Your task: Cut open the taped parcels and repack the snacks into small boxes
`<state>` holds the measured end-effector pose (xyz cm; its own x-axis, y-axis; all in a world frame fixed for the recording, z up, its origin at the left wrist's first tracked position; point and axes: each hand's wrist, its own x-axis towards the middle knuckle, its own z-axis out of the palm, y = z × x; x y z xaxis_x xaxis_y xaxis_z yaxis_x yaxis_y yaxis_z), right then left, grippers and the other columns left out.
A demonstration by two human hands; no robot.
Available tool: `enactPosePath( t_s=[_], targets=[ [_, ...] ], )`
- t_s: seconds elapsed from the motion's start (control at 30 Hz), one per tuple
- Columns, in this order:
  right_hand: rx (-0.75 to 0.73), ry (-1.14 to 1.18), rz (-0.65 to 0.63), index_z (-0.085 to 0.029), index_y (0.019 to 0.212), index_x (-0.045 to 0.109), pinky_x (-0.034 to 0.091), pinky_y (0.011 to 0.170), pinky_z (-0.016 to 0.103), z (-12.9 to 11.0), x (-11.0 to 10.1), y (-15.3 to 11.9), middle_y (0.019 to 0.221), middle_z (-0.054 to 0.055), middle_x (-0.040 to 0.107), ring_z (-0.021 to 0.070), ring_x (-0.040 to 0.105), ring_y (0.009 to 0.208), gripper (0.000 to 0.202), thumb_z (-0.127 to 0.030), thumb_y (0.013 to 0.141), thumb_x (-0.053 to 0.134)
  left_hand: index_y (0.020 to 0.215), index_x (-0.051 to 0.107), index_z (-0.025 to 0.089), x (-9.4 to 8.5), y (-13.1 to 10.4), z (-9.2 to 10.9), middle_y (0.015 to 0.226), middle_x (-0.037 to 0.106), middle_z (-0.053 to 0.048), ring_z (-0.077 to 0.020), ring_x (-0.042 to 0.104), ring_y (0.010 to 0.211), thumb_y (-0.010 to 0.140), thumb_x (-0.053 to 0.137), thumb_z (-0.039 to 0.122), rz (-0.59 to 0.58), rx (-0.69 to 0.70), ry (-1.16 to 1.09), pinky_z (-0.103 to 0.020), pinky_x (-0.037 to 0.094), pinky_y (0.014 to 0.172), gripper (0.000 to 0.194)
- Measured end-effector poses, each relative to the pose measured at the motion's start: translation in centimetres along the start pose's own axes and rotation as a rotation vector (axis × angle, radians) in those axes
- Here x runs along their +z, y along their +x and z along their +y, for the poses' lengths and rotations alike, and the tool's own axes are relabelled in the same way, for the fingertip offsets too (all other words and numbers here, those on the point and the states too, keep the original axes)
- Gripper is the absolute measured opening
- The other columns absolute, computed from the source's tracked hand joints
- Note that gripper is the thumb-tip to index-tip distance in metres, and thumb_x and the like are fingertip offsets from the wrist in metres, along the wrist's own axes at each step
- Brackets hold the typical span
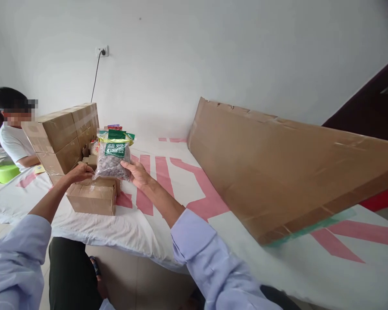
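Observation:
A clear plastic bag (111,158) of small greyish round pieces, with a green printed label, is held above a stack of small cardboard boxes. My right hand (136,173) grips its right side, thumb on the front. At the bag's lower left corner, the fingers of my left hand (80,172) are pinched together. Right below lies a closed small carton (92,199) near the table's front edge. Behind the bag, other colourful packages (114,127) show in part. An open-flapped box (89,161) sits between my left hand and the bag, mostly hidden.
Stacked cardboard boxes (63,133) stand at the left, with a person in a white shirt (14,142) behind them. A large cardboard sheet (278,172) leans over the table's right side. White cloth with pink shapes (168,206) covers the table. A green basin (7,173) is far left.

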<state>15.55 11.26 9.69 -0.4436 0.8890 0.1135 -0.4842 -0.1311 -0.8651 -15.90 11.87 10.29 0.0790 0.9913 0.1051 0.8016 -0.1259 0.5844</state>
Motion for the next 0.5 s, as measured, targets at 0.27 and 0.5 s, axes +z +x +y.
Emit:
enactPosePath(
  t_s=[0.27,0.5],
  targets=[
    [0.132,-0.227,0.112,-0.022,0.094,0.066,0.063,0.061,0.029,2.7,1.7,5.3,0.076,-0.001,0.071,0.0164,0.068,0.071,0.036,-0.042,0.079,0.091,0.072,0.078,0.016,0.5,0.8,-2.4,0.062,0.064,0.001,-0.0159,0.056,0.060,0.067,0.076,0.054,0.109,-0.092,-0.058,-0.026,0.043,0.057,0.039],
    [0.131,-0.463,0.252,-0.024,0.093,0.062,0.064,0.063,0.032,5.9,1.6,7.3,0.079,0.001,0.069,0.0200,0.071,0.078,0.035,-0.047,0.085,0.088,0.093,0.088,0.023,2.3,0.3,-3.7,0.113,0.083,-0.008,-0.0347,0.071,0.118,0.069,0.083,0.044,0.260,-0.181,0.133,-0.035,0.055,0.097,0.032]
  ],
)
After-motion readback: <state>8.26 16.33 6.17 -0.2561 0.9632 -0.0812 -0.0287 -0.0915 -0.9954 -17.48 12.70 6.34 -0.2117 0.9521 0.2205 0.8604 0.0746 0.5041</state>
